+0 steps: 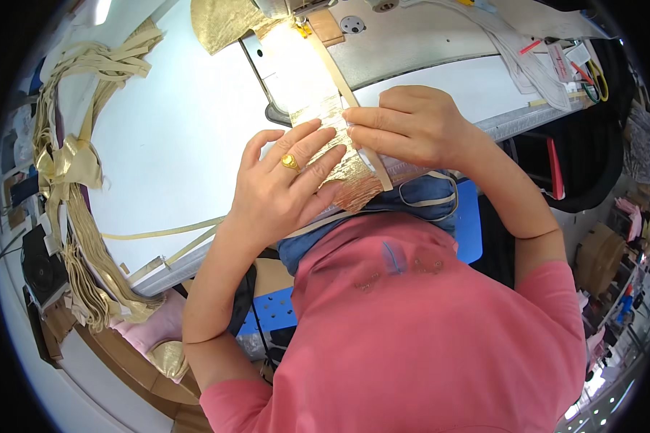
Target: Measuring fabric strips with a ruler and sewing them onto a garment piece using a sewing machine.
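A piece of shiny gold fabric (355, 179) runs from under the sewing machine's presser foot (303, 30) toward me. A narrow beige strip (335, 75) lies along its right edge, its loose end hanging by the table's front edge. My left hand (285, 180), with a yellow ring on one finger, rests spread and flat on the fabric's left side. On the opposite side, my right hand (420, 128) pinches the strip and the fabric edge between thumb and fingers. Its fingertips partly hide what they grip. More gold fabric (224, 25) lies left of the machine.
The white sewing table (159, 137) has a ruler along its front edge. Bundles of gold strips (87, 231) hang at the left. White strips (509, 50) and scissors with coloured handles (594, 81) lie at the right. A thin yellowish strip (162, 229) lies near the front.
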Demonstrator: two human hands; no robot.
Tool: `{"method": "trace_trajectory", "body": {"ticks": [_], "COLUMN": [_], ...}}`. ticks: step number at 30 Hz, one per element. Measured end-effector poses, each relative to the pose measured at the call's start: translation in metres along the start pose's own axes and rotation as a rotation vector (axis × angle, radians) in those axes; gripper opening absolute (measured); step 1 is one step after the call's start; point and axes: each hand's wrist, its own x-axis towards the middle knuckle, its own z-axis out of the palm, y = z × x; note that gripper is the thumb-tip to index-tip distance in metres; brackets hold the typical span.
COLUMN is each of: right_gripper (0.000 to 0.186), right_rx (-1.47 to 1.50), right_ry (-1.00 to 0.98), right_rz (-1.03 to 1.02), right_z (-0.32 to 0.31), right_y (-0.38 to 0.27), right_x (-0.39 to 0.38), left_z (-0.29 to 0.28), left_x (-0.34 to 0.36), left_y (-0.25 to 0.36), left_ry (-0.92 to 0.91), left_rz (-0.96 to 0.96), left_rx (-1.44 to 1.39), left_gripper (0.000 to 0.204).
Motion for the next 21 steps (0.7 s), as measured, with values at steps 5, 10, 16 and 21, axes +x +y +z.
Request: {"method": "trace_trajectory", "body": {"ticks": [5,10,16,21], "right_gripper": [0.031,0.033,0.031,0.032], "right_rx": [0.015,0.003,0.084,0.245], "right_ry": [0.026,0.006,-0.035,0.159], "right_rz": [0.006,0.044,0.093,0.278], "right_z": [-0.002,0.002,0.003,0.002], "right_y": [0.003,0.013,0.024,0.029], "right_x": [0.002,0.016,0.017,0.015], "left_z": [-0.001,-0.003,-0.006,-0.01], "left_x": [0.005,0.02,0.033,0.028], "left_y": [-0.009,-0.033,-0.05,-0.063], "left_ry": [0.037,0.079,0.021,-0.025], "left_rz": [0.026,0.007,-0.022,-0.011], "left_rx": [-0.023,-0.028,-0.046,-0.059], "left_gripper": [0.034,0.033,0.043,0.046]}}
